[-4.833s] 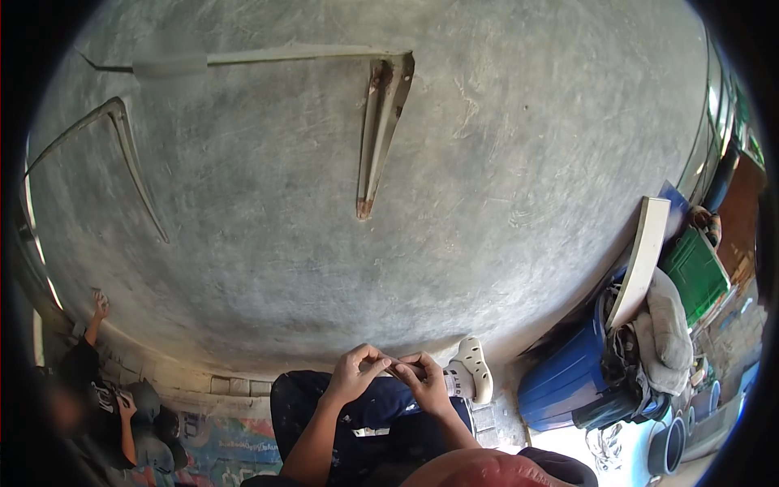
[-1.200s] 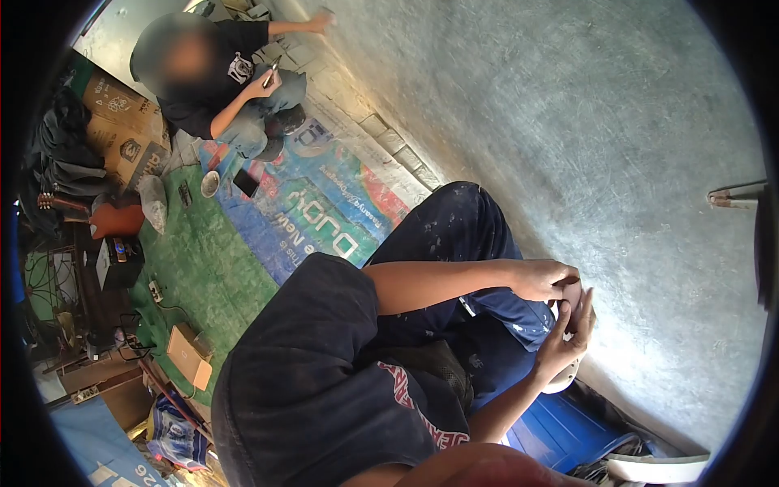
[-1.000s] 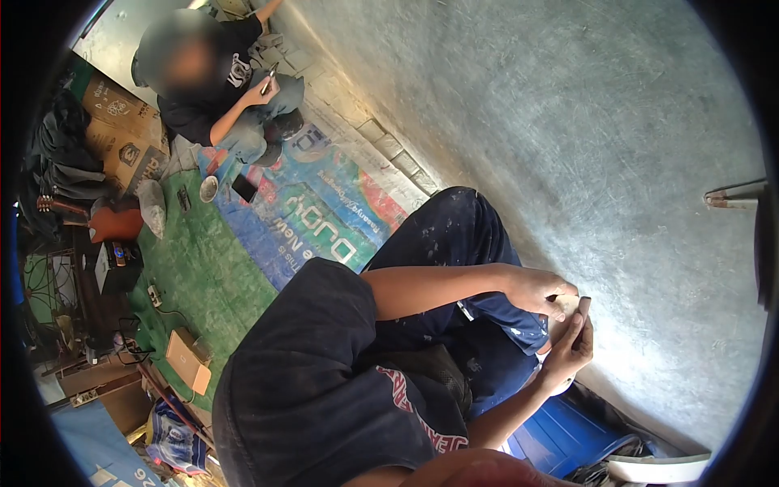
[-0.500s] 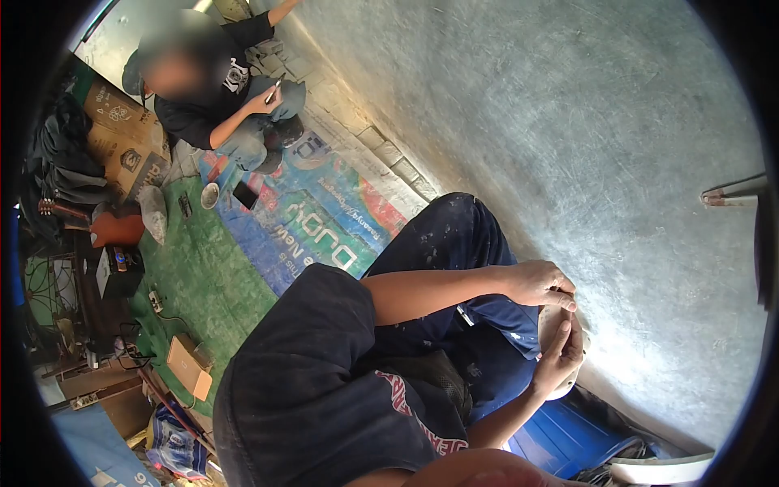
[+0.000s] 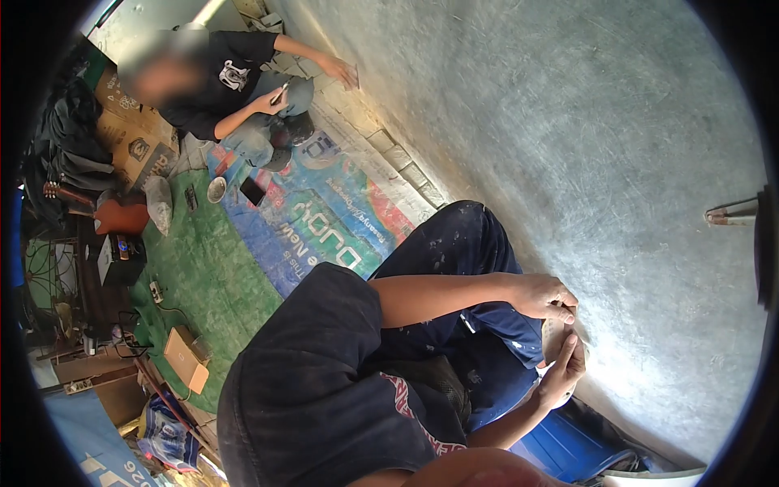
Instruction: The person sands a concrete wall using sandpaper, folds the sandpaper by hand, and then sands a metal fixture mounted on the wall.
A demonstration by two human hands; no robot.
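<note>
My left hand (image 5: pixel 545 297) is closed, thumb and fingers pinched together near my bent knee. Just below it in the head view, my right hand (image 5: pixel 565 369) is also closed, with its thumb pointing towards the left hand. Between them shows a small, flat brownish piece (image 5: pixel 568 329), mostly covered by fingers, so I cannot tell what it is. Behind the hands sits a beige shoe-like shape (image 5: pixel 553 339), partly hidden. My dark trousers (image 5: pixel 454 243) carry pale spots.
A grey wall (image 5: pixel 633 178) rises close to my hands. Across a printed banner (image 5: pixel 324 215), a person (image 5: pixel 235 89) squats with one hand at the wall. A phone (image 5: pixel 252 191), a bowl (image 5: pixel 217 190), a cardboard box (image 5: pixel 187 357) and a blue object (image 5: pixel 564 442) lie around.
The co-worker's raised arm has come down, and that hand now shows beside the wall. My hands stay close together, with only slight finger movement. The whole view has shifted slightly.
</note>
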